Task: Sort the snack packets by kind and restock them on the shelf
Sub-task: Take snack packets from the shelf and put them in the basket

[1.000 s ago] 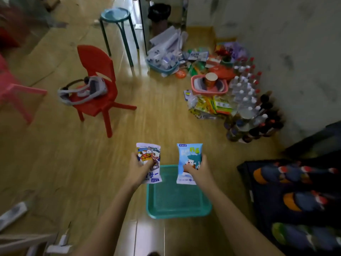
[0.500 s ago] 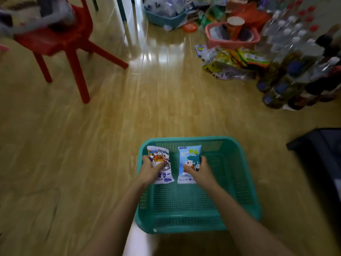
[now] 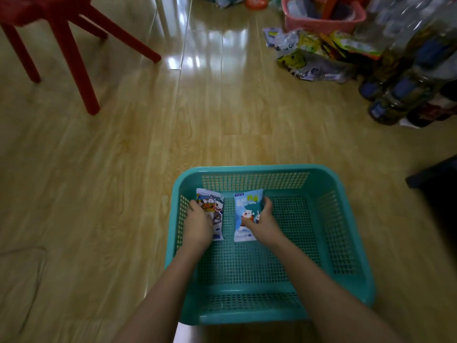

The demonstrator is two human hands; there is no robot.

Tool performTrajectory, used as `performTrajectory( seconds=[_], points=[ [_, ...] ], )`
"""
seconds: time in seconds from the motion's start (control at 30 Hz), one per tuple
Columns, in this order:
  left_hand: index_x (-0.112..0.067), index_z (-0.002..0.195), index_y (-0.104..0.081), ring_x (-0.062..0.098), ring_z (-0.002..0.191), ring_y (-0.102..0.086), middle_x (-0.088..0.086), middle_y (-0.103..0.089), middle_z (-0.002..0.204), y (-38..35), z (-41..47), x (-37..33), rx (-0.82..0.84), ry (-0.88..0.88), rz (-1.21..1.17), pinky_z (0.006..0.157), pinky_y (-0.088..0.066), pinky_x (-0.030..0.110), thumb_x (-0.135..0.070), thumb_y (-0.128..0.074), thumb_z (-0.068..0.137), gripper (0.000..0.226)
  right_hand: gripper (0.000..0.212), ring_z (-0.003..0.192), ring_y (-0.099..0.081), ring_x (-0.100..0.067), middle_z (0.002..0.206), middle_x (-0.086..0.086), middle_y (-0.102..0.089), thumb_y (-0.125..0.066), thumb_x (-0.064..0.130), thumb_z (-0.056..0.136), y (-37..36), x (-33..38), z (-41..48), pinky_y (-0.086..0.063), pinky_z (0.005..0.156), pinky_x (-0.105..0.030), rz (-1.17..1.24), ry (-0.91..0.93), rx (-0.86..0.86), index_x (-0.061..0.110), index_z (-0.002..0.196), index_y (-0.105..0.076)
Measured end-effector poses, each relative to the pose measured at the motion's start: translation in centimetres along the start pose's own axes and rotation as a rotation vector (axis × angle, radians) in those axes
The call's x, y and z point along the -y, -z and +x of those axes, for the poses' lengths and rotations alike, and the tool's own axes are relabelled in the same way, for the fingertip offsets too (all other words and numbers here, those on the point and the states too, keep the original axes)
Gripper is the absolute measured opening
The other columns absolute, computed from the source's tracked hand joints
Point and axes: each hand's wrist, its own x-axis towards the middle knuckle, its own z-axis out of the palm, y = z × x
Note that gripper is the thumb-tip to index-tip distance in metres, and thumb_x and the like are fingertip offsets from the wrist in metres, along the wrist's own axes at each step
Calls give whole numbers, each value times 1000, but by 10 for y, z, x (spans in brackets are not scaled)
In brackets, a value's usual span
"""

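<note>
Holding two packets inside the basket, one per hand. Gripping the cartoon packet with the left hand, curled over its left edge and lower half, close to the basket's left wall. Pinching the blue packet with the right hand, thumb on the printed face, fingers wrapped round the right edge. Keeping both packets face up, long sides parallel, just beside each other but apart, in the far left part of the basket. Cannot tell whether resting on the mesh or held slightly above it. Probably kept apart because printed differently, so two kinds, each starting its own row, with bare mesh left to the right and on the near side for more. Likely an early sorting step: only these two in the basket, no shelf in view. Well apart on the floor, at far right, a heap of more packets beside a pink basket and bottles, presumably the stock to sort. Red chair at far left. Next, by judgement: letting go without sliding one packet onto the other, then reaching for the heap.
</note>
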Motion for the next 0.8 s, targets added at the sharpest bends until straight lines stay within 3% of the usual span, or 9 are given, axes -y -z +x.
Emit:
performTrajectory(
  seconds=[0.1, 0.2, 0.33, 0.4, 0.47, 0.63, 0.8],
  points=[
    [2, 124, -33, 36, 111, -52, 21, -40, 128, -2, -1, 1, -29, -63, 196, 87, -43, 37, 2, -43, 90, 35, 80, 113, -50, -21, 139, -3, -37, -55, 6, 91, -7, 1, 7, -45, 94, -34, -51, 4, -17, 18, 149, 0],
    [-4, 128, -34, 28, 119, -45, 14, -40, 131, 6, -3, -1, 1, -142, 372, 93, -42, 33, 4, -46, 86, 44, 67, 124, -43, -33, 147, -13, -27, -54, 18, 91, -10, 7, 9, -43, 101, -43, -303, -42, -83, 14, 147, -18],
    [-11, 122, -45, 24, 113, -50, 7, -51, 125, 69, -26, -25, 30, -247, 471, 81, -43, 33, -1, -45, 87, 36, 55, 133, -33, -28, 149, -9, -28, -50, 20, 94, 12, 54, -30, -32, 107, -34, -567, 19, -76, 8, 145, -30],
    [-13, 118, -50, 22, 103, -56, 5, -58, 119, 122, -49, -51, 2, -275, 447, 68, -39, 30, -5, -40, 92, 29, 48, 133, -36, -25, 146, -8, -37, -49, 16, 94, 34, 99, -69, -32, 107, -33, -597, 75, -86, 9, 140, -38],
    [-14, 119, -53, 21, 99, -58, 3, -61, 117, 180, -80, -85, -19, -307, 417, 65, -37, 27, -11, -38, 96, 27, 42, 129, -43, -22, 140, -7, -46, -50, 14, 93, 60, 151, -115, -34, 105, -31, -625, 134, -104, 12, 134, -47],
    [-15, 119, -56, 22, 103, -61, 2, -63, 120, 340, -166, -205, -67, -468, 420, 80, -52, 36, -18, -40, 96, 28, 36, 120, -51, -23, 131, -6, -55, -51, 16, 91, 140, 305, -259, -41, 101, -36, -690, 232, -179, 17, 126, -56],
    [-18, 115, -58, 25, 101, -62, 2, -66, 114, 494, -268, -352, -115, -661, 472, 80, -53, 37, -25, -42, 94, 27, 33, 116, -54, -22, 128, -3, -57, -50, 18, 91, 223, 466, -421, -46, 95, -39, -715, 321, -319, 17, 123, -59]
  ],
)
